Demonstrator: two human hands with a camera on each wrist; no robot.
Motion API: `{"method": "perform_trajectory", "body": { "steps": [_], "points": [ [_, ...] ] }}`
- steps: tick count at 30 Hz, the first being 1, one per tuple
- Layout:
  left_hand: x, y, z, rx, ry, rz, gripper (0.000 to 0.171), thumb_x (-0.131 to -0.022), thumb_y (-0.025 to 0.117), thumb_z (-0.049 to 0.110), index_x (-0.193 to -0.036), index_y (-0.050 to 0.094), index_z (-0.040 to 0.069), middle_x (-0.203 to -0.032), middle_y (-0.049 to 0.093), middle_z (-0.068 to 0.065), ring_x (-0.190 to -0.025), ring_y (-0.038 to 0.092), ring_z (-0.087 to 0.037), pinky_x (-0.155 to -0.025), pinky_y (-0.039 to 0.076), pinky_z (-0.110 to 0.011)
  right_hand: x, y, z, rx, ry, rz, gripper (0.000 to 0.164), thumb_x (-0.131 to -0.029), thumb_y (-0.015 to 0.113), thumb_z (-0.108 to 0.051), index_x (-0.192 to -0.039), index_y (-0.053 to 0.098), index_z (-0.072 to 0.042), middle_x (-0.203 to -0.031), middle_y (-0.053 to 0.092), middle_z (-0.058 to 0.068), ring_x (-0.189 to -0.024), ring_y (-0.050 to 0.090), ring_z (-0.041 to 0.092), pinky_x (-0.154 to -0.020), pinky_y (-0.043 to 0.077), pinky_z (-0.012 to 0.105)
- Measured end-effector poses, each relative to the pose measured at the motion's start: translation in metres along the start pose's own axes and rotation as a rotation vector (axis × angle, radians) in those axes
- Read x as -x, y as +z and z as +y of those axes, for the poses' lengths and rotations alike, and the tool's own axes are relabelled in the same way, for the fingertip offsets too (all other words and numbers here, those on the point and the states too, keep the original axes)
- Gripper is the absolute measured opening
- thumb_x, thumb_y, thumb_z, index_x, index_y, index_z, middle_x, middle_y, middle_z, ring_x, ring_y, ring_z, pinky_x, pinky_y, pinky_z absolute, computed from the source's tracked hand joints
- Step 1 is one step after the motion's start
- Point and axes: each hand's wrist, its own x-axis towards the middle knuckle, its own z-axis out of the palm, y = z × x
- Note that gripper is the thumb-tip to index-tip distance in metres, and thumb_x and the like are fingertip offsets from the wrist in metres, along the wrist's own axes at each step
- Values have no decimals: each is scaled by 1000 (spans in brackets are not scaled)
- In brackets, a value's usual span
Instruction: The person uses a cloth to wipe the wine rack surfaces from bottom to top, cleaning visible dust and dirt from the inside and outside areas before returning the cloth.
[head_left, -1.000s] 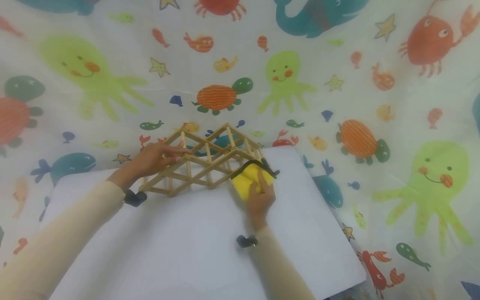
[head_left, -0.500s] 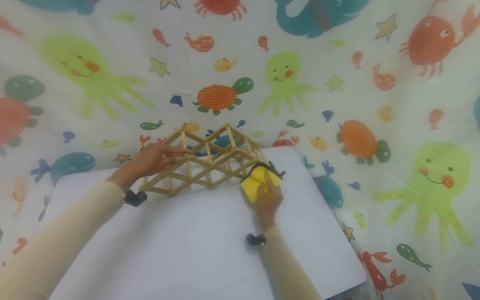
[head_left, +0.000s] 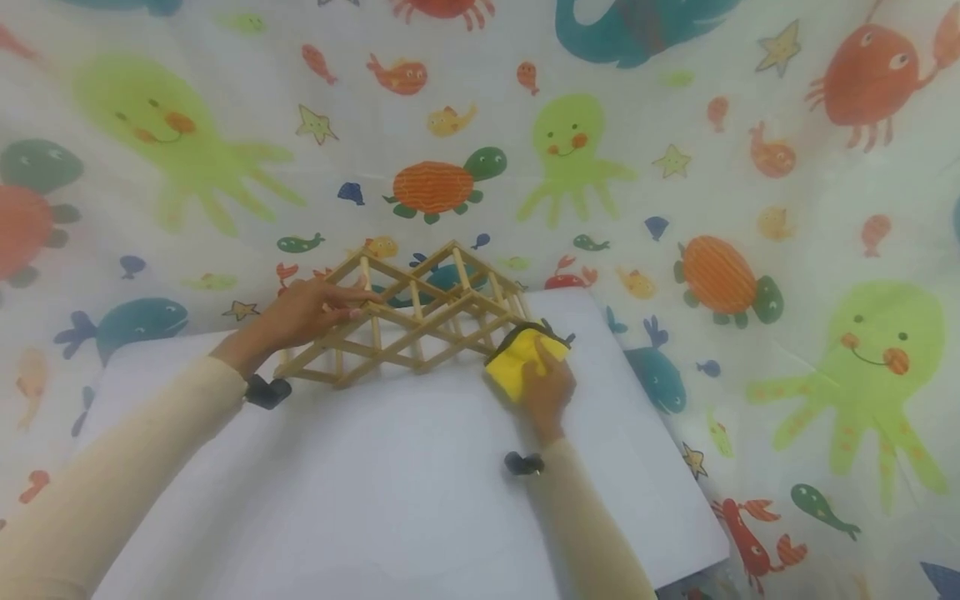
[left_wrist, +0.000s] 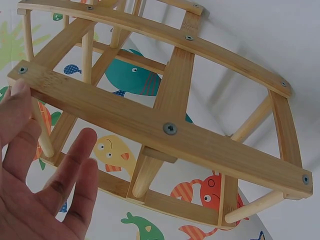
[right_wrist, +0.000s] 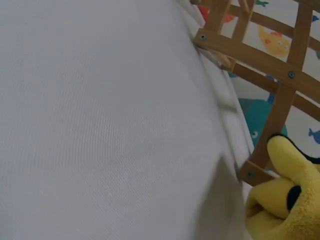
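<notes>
A wooden lattice rack (head_left: 405, 340) of crossed slats and dowels, joined by screws, stands spread out near the back of the white table. My left hand (head_left: 303, 312) pinches it at a slat end on its upper left; in the left wrist view the other fingers of that hand (left_wrist: 45, 200) stay loosely bent, off the slat. With my right hand (head_left: 551, 387) I grip a yellow cloth (head_left: 510, 367) edged in black, bunched at the rack's right end. The right wrist view shows the cloth (right_wrist: 290, 215) against a slat; the right fingers are hidden there.
The white tabletop (head_left: 390, 483) stretches in front of the rack, its right edge slanting toward the lower right. Behind and beside it hangs a curtain (head_left: 637, 167) printed with sea animals. A small black device (head_left: 268, 392) sits on the left wrist, another (head_left: 523, 463) on the right.
My right hand has slid a little to the right with the yellow cloth, out along the rack's right end. The left hand and the rack keep their places.
</notes>
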Motion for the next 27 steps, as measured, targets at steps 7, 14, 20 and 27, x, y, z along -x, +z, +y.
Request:
{"method": "perform_trajectory", "body": {
  "steps": [7,14,20,27],
  "points": [
    [-1,1,4,-24,-15,-2,40,-103,71,19,-142,69,25,-130,75,-22,-92,74,-34,-71,57,-39,3,-3,0,-43,95,-14,50,-90,69,-9,-139,70,-19,-141,71,10,-128,68,34,-115,49,48],
    [0,3,6,-32,-6,14,40,-103,71,21,-142,69,28,-136,72,-18,-101,75,-40,-75,59,-42,6,-4,7,-20,77,-46,48,-90,72,-11,-137,71,-19,-140,71,8,-135,65,33,-117,47,49],
    [1,5,8,-29,-4,17,39,-103,71,22,-142,69,28,-140,70,-16,-106,75,-43,-82,61,-53,7,-8,10,8,57,-54,49,-90,72,-12,-138,71,-19,-140,71,9,-135,65,35,-116,48,50],
    [5,6,12,-43,-14,33,39,-103,71,23,-142,69,28,-142,69,-13,-112,73,-46,-84,59,-55,12,-16,6,-72,-30,-40,48,-91,72,-8,-139,70,-16,-139,72,12,-129,67,37,-114,49,50]
  ]
}}
